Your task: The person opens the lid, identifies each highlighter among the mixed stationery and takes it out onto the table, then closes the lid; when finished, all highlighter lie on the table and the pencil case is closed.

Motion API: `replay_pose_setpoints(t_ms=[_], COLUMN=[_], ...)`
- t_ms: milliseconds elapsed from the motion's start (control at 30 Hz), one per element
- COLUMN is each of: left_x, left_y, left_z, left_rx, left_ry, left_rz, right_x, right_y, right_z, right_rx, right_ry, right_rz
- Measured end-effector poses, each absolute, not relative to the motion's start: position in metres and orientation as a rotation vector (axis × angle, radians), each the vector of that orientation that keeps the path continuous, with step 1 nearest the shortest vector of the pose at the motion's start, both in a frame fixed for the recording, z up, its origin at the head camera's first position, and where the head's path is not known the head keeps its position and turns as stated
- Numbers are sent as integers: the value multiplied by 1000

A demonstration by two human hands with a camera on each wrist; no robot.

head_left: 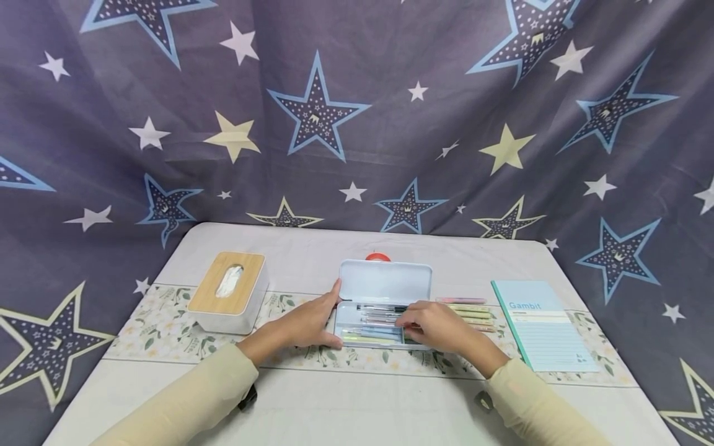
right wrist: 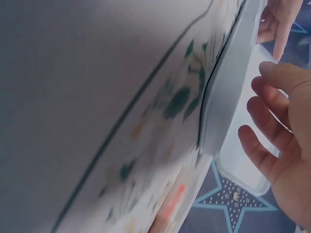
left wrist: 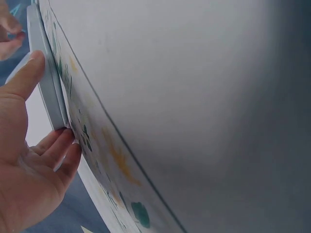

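A pale blue pencil case (head_left: 385,280) lies with its lid raised, several pens (head_left: 370,335) inside in compartments. My left hand (head_left: 312,319) holds its left end; in the left wrist view the thumb (left wrist: 30,73) presses the front wall and the other fingers (left wrist: 60,145) bend at the end of the case. Over the right part of the case hovers my right hand (head_left: 437,325), its fingers bent downward. In the right wrist view those fingers (right wrist: 265,116) are spread and loosely curved, with nothing seen between them. Part of the case's contents is hidden beneath this hand.
Several pens or markers (head_left: 471,310) lie right of the case, beside a light blue notebook (head_left: 549,328). At the left stands a tissue box (head_left: 225,291) with a wooden top. A red object (head_left: 378,256) shows partly behind the lid. A starry cloth (head_left: 357,124) hangs behind the table.
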State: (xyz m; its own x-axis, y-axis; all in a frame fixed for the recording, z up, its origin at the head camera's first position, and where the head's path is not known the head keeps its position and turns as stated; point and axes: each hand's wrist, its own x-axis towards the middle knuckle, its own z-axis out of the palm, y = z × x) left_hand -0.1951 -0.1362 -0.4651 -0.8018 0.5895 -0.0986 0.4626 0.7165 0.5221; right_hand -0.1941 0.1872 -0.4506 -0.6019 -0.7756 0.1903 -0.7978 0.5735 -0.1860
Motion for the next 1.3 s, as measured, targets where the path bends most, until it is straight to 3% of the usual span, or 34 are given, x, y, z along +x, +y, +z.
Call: replay_pose_setpoints(t_ms=[1300], left_x=[-197], left_y=[-136], left_z=[-467], left_rx=[826], left_ry=[2662], left_rz=[711], right_x=[-196], right_y=[158], right_z=[-460], right_rx=[1394], right_ry=[-2735], right_rz=[276])
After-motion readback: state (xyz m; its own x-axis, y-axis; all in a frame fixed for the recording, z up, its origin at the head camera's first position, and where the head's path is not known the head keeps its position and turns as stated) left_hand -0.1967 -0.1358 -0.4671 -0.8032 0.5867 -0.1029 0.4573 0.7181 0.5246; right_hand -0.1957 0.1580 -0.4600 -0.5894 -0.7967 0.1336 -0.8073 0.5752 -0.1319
